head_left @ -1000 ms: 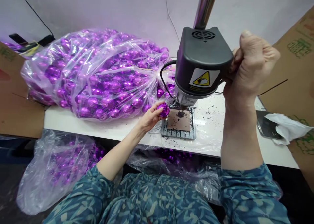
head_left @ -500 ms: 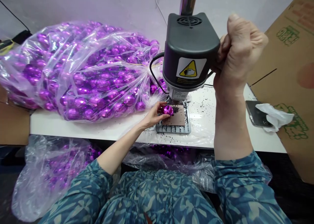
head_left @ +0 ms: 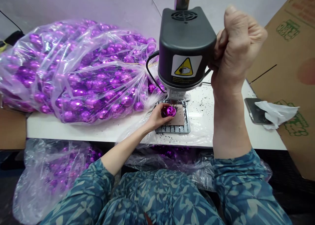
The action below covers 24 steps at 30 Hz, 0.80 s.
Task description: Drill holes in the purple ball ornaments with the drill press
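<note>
My left hand (head_left: 158, 116) is closed around a shiny purple faceted ball (head_left: 170, 111), thumb in front and fingers behind. The ball sits over a brown square board (head_left: 180, 117) on the slotted metal base (head_left: 173, 129) of a small drill press. Directly above is the press's black motor head (head_left: 187, 42), with a yellow warning label; the drill tip is hard to make out. On the right side of the head my right hand (head_left: 237, 42) is clenched in a fist around the press handle, which the fingers mostly hide.
A large clear bag (head_left: 81, 74) full of purple balls lies on the white table (head_left: 73, 128) at left. Another bag (head_left: 56, 175) hangs below the edge. Dark shavings surround the base. At right are a phone (head_left: 257, 111), a crumpled tissue (head_left: 278, 113) and a cardboard box (head_left: 290, 70).
The purple ball has turned slightly in my left hand and sits close under the drill head. My right hand keeps its grip. The whole view has shifted a little.
</note>
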Each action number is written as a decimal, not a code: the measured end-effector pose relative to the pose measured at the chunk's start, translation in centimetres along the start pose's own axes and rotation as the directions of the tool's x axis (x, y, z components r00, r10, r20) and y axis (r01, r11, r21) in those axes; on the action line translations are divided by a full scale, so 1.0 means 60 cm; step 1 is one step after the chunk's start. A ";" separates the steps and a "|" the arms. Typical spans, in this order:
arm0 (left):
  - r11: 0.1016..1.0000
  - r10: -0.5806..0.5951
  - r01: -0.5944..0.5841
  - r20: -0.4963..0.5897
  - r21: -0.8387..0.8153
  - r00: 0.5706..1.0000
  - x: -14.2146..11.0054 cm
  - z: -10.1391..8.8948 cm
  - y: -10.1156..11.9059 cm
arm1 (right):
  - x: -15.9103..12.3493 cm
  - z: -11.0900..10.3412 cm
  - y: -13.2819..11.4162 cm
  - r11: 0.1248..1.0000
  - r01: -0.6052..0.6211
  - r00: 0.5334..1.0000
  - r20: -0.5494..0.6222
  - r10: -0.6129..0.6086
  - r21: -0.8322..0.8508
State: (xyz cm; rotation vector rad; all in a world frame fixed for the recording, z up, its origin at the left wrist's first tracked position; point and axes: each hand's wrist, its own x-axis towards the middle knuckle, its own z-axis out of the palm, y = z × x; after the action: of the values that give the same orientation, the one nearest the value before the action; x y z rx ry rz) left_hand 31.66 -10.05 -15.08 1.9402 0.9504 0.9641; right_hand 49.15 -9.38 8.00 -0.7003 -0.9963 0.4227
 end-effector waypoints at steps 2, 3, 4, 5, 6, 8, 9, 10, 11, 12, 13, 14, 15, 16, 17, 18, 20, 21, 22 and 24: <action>1.000 0.023 -0.024 -0.031 -0.016 0.999 -0.003 0.007 -0.004 | 0.001 0.000 -0.001 1.000 -0.007 1.000 -0.005 0.007 0.011; 0.998 0.049 -0.050 -0.040 -0.031 0.998 -0.004 0.009 -0.006 | 0.001 0.000 -0.001 1.000 -0.005 1.000 -0.008 0.006 0.020; 0.995 0.080 -0.082 -0.047 -0.052 0.996 -0.005 0.011 -0.007 | 0.002 0.001 -0.001 1.000 -0.003 1.000 -0.008 0.004 0.027; 0.991 0.112 -0.116 -0.051 -0.073 0.992 -0.006 0.012 -0.009 | 0.002 0.001 -0.001 1.000 -0.003 1.000 -0.009 0.003 0.030; 0.985 0.141 -0.146 -0.053 -0.092 0.989 -0.006 0.014 -0.009 | 0.003 0.001 -0.001 1.000 -0.005 1.000 -0.008 0.005 0.027; 0.976 0.185 -0.190 -0.052 -0.104 0.981 -0.006 0.016 -0.010 | 0.002 0.001 -0.003 1.000 -0.017 1.000 -0.006 0.017 0.003; 0.975 0.199 -0.203 -0.048 -0.096 0.979 -0.006 0.017 -0.009 | 0.002 0.001 -0.004 1.000 -0.023 1.000 -0.004 0.023 -0.012; 0.974 0.208 -0.211 -0.042 -0.084 0.977 -0.005 0.019 -0.009 | 0.002 0.001 -0.005 0.999 -0.027 1.000 -0.005 0.027 -0.024; 0.974 0.213 -0.215 -0.037 -0.072 0.976 -0.005 0.021 -0.010 | 0.001 0.001 -0.006 0.999 -0.031 0.999 -0.009 0.031 -0.033; 0.975 0.213 -0.215 -0.034 -0.064 0.976 -0.005 0.024 -0.010 | 0.001 0.001 -0.007 0.998 -0.038 0.999 -0.010 0.038 -0.040; 0.975 0.209 -0.211 -0.033 -0.064 0.977 -0.005 0.026 -0.012 | 0.001 0.001 -0.007 0.998 -0.043 0.999 -0.011 0.043 -0.043; 0.977 0.197 -0.200 -0.037 -0.073 0.980 -0.006 0.029 -0.013 | 0.002 0.001 -0.007 0.998 -0.045 0.999 -0.009 0.045 -0.042; 0.979 0.179 -0.182 -0.043 -0.094 0.983 -0.007 0.032 -0.015 | 0.002 0.000 -0.006 0.998 -0.044 0.999 -0.004 0.044 -0.038; 0.979 0.154 -0.159 -0.050 -0.124 0.987 -0.009 0.035 -0.017 | 0.003 0.000 -0.004 0.999 -0.039 0.999 0.003 0.039 -0.032; 0.978 0.126 -0.134 -0.059 -0.159 0.990 -0.011 0.038 -0.019 | 0.004 -0.001 -0.002 0.999 -0.028 0.999 0.017 0.028 -0.028; 0.975 0.100 -0.111 -0.065 -0.194 0.993 -0.012 0.040 -0.020 | 0.003 -0.002 -0.001 1.000 -0.011 1.000 0.028 0.011 -0.026; 0.965 0.073 -0.089 -0.072 -0.246 0.995 -0.015 0.043 -0.021 | -0.001 -0.005 0.002 0.999 0.024 0.999 0.038 -0.024 -0.021; 0.961 0.075 -0.092 -0.074 -0.260 0.994 -0.015 0.044 -0.021 | -0.005 -0.007 0.002 0.999 0.049 0.998 0.040 -0.048 -0.015; 0.958 0.081 -0.100 -0.079 -0.268 0.994 -0.015 0.044 -0.021 | -0.012 -0.010 0.001 0.996 0.083 0.996 0.038 -0.083 -0.009; 0.952 0.097 -0.119 -0.088 -0.282 0.991 -0.015 0.045 -0.021 | -0.029 -0.016 -0.002 0.990 0.140 0.989 0.050 -0.139 -0.032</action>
State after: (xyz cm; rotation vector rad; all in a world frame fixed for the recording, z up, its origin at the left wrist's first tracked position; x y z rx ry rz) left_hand 33.20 -11.05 -17.57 1.7347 0.7046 1.1743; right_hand 49.17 -10.85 6.68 -0.6499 -1.0933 0.3013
